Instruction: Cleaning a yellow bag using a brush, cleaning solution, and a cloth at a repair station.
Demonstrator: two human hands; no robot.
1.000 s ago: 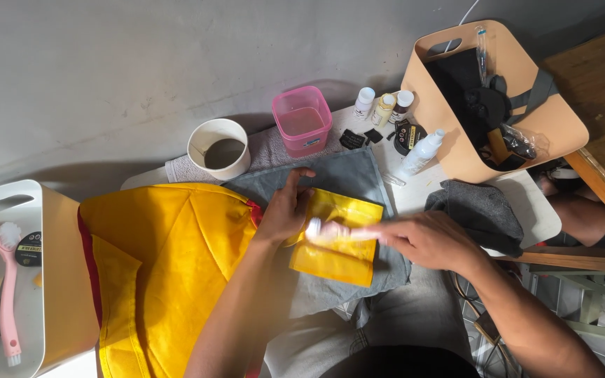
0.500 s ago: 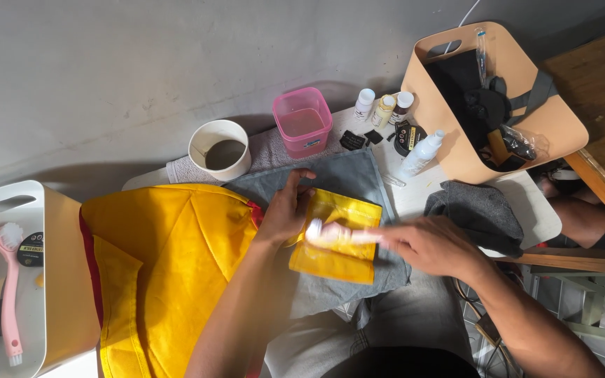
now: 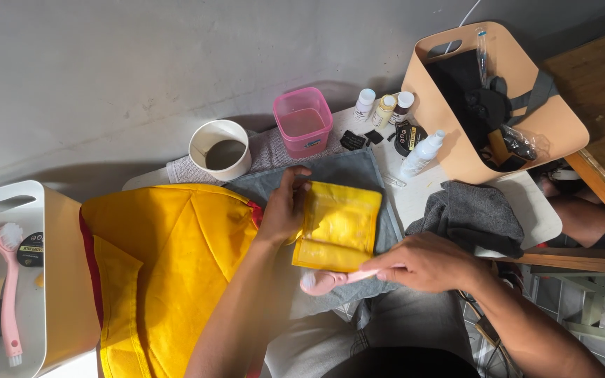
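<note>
While the left hand (image 3: 285,210) pins the yellow pouch (image 3: 337,227), the right hand (image 3: 425,262) pinches a pink brush (image 3: 327,281) below it.

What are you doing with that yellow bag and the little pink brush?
A person is working on a yellow bag spread over a grey towel. The left hand presses down the bag's flap, and the right hand holds a small pink brush at the flap's lower edge. A white cup, a pink tub and small bottles stand behind.
</note>
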